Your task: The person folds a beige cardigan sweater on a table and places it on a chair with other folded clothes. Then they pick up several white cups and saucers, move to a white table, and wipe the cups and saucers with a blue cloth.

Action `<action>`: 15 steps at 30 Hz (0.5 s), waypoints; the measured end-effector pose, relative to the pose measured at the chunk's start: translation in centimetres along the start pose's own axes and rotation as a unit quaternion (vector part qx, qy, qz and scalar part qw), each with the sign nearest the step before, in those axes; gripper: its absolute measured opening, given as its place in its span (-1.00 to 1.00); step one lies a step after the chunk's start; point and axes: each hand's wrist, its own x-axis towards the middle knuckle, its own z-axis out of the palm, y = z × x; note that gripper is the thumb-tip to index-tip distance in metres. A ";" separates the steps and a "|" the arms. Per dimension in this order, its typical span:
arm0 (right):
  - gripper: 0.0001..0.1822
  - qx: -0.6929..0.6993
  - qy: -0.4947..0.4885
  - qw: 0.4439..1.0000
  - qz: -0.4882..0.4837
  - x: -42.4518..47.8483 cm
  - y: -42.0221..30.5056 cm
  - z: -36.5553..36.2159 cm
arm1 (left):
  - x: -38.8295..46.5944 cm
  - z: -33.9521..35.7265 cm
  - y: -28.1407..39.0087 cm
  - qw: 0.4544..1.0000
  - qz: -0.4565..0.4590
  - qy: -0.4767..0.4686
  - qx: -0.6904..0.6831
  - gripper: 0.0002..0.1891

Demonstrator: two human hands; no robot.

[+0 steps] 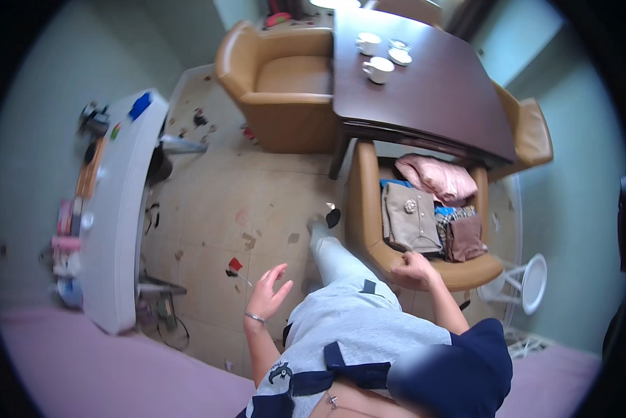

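My left hand (269, 293), with a bracelet at the wrist, hangs over the tiled floor with its fingers apart and nothing in it. My right hand (415, 267) is at the rounded rim of a tan leather armchair (363, 209); its fingers are curled, and whether they grip the rim cannot be told. On that chair's seat lie folded clothes: a beige buttoned garment (410, 218) with a flower ornament, a brown garment (465, 238), and a checked and blue cloth (451, 214) between them. A pink quilted bundle (437, 178) rests behind them, by the dark table.
The dark wooden table (422, 104) holds two white cups (380, 70) and small dishes. Another tan armchair (292, 115) stands at its left. A long white desk (120, 209) bears various items. Small scraps lie scattered on the floor (271, 193). A white stool (533, 283) stands right.
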 end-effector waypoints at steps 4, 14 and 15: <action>-0.50 -0.122 -0.004 0.992 -0.002 7.1 -7.3 -4.9 | 7.3 -2.0 0.4 0.996 -0.013 -0.093 -0.003 -0.56; -0.67 0.270 0.251 0.909 -0.193 27.9 -14.8 -17.5 | 34.2 -3.6 7.3 0.986 0.004 -0.133 0.096 -0.54; -0.66 0.396 0.249 0.869 -0.160 29.2 -15.4 -18.9 | 36.4 -3.5 8.5 0.986 0.004 -0.151 0.065 -0.54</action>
